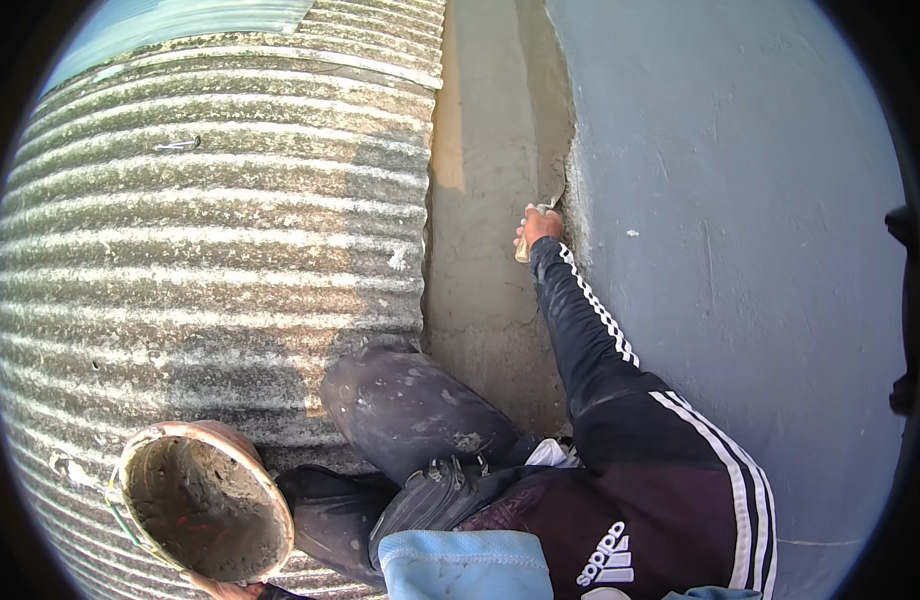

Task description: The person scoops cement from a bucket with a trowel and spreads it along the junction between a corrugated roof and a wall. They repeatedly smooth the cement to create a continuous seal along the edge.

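Note:
My right hand (540,225) grips the wooden handle (523,250) of a small trowel, whose blade lies against the rough mortar edge where the wet grey strip (480,160) meets the smooth grey wall (740,200). At the lower left, my left hand (230,589) holds a bucket (140,470) by its lower side, its fingers mostly hidden. The bucket has grey mortar inside and smeared on its walls.
Weathered corrugated roofing sheets (220,260) fill the left side, with a small metal piece (178,144) lying on them and a pale translucent sheet (170,30) at the top left. My bent knee (400,410) rests beside the channel.

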Action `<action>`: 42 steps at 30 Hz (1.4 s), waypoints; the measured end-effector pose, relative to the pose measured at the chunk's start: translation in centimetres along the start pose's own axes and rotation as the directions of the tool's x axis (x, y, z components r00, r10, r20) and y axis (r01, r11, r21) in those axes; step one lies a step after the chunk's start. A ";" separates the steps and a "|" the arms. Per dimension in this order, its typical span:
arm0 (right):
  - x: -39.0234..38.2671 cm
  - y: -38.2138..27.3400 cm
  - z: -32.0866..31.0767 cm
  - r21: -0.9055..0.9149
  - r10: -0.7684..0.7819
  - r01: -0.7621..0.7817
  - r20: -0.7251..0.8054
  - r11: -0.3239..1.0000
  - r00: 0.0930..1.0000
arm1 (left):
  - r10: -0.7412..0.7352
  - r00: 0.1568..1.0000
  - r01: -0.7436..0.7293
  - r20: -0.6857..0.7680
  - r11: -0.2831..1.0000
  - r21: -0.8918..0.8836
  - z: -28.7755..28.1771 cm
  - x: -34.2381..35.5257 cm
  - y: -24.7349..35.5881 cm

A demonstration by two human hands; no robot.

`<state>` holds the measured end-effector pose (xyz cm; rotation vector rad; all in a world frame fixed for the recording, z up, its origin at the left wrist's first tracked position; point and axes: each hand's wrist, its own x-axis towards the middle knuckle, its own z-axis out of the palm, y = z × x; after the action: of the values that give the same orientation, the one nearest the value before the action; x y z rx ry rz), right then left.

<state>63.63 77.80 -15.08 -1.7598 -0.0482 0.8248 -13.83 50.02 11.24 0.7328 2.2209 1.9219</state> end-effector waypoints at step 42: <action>-34.2 -15.5 8.8 0.372 -0.750 0.922 0.578 -0.108 -0.321 | -0.121 0.991 0.082 -0.063 0.896 -0.436 3.1 -4.5 3.9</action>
<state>38.73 76.18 14.33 -0.8734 -1.9536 0.1073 -7.60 51.19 13.41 0.4587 1.7250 2.3127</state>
